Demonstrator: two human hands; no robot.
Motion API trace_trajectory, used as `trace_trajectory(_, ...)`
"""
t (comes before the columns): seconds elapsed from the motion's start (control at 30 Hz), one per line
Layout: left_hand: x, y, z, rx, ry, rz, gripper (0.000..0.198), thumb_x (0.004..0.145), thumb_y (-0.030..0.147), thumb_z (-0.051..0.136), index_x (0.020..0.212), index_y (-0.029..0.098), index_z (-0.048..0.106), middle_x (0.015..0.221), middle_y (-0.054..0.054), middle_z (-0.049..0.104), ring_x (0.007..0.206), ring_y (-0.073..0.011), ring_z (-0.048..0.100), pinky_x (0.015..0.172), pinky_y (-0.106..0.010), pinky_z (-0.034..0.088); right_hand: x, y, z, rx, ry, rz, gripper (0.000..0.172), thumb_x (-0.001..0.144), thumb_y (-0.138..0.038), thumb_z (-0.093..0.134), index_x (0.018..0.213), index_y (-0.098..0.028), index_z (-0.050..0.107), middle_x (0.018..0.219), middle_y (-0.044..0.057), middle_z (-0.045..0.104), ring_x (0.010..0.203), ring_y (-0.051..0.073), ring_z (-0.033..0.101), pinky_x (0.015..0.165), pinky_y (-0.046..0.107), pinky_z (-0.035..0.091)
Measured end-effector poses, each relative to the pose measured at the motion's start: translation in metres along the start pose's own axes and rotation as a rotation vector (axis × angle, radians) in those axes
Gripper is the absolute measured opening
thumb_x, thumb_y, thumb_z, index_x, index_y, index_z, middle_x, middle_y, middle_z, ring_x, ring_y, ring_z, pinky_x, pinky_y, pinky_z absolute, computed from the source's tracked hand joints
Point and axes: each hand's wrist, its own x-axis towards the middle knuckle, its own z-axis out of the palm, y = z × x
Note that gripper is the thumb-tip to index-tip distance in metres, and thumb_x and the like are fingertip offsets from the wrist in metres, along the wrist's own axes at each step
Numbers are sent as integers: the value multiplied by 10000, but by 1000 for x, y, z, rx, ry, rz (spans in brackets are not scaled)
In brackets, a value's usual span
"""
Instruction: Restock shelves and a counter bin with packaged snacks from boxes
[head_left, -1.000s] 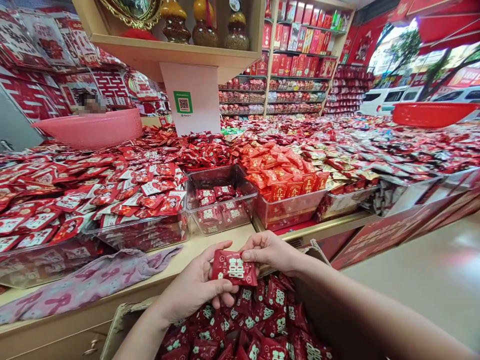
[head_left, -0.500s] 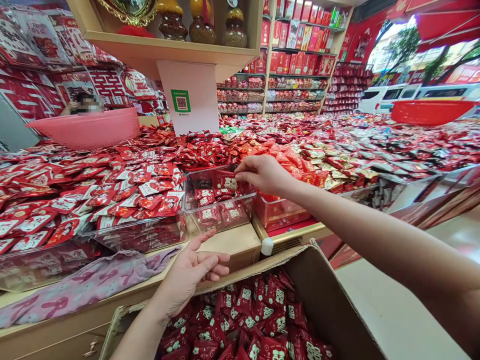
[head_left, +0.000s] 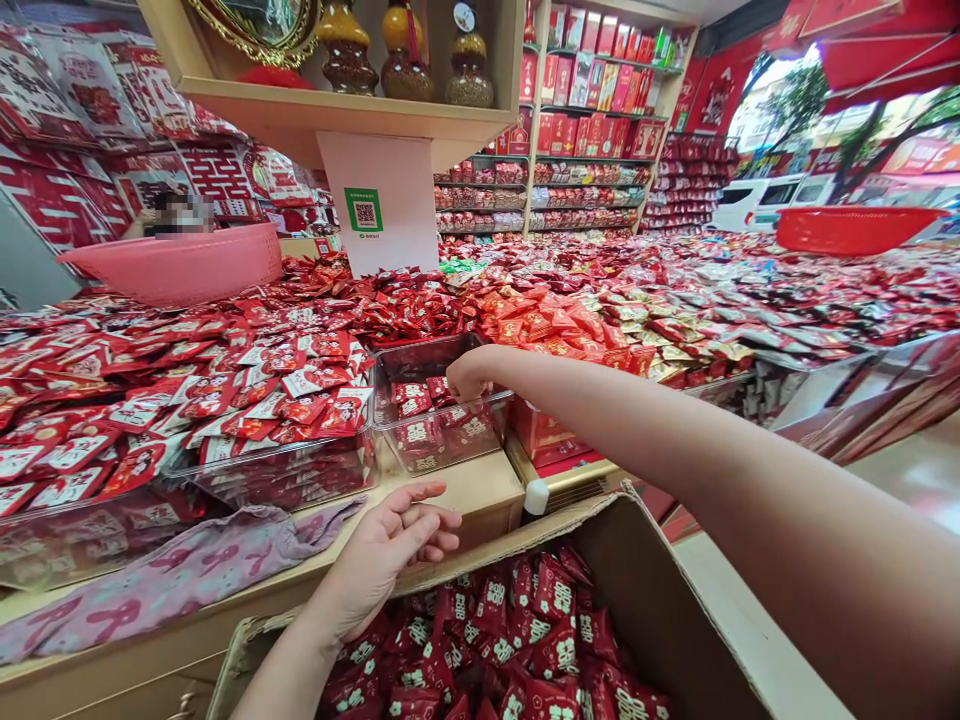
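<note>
My right hand [head_left: 471, 374] reaches down into a clear plastic bin [head_left: 439, 465] on the counter. Its fingertips are hidden behind the hand and the bin's contents, so whether they hold anything does not show. Beside them lie dark red candy packets [head_left: 411, 399] with pale double-happiness marks. Closer to me, my left hand [head_left: 394, 535] hovers palm sideways over the rim of a cardboard box [head_left: 660, 560], fingers loosely apart and holding nothing. Many matching red packets [head_left: 491, 605] fill that box.
Bins heaped with red and white packets [head_left: 225, 390] border the clear bin on the left, orange-red packets [head_left: 555, 325] on the right. A patterned cloth [head_left: 187, 570] lies along the counter edge. Farther back are a pink basket [head_left: 180, 265], a red basket [head_left: 855, 230] and an overhanging shelf [head_left: 360, 105].
My right hand has moved down and slightly left into the clear bin; the packet it pinched above the bin is out of sight. My left hand has barely moved.
</note>
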Motion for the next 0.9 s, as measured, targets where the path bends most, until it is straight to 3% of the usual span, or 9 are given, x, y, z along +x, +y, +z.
trace_trajectory(0.23,-2,0,1,-7,-18,11,296,764,267,573,1034,169,500,892,-70,664,741,-143,618,672,-259,447,29,2,7,6,-108,-9,235,463,-184,733,627,-33,658,611,41,596,770,221,577,724,336,435)
trace_trajectory(0.43,-2,-1,0,7,-21,15,290,773,268,562,1036,167,491,891,-67,660,736,-134,611,675,-254,447,40,-2,18,38,-183,21,202,522,-223,698,576,-34,651,582,67,593,741,240,586,708,377,438)
trace_trajectory(0.7,-2,0,1,6,-15,9,308,752,286,583,1026,164,512,877,-72,663,731,-145,614,668,-264,449,40,2,18,71,-186,-18,297,552,-309,684,590,-19,636,599,71,582,730,250,587,710,410,427)
trace_trajectory(0.9,-2,0,-1,-6,-22,-1,307,753,280,585,1030,167,514,895,-77,661,738,-147,615,672,-266,448,39,-1,18,258,-118,-23,292,570,-305,668,666,-30,649,572,50,590,616,172,578,612,319,453)
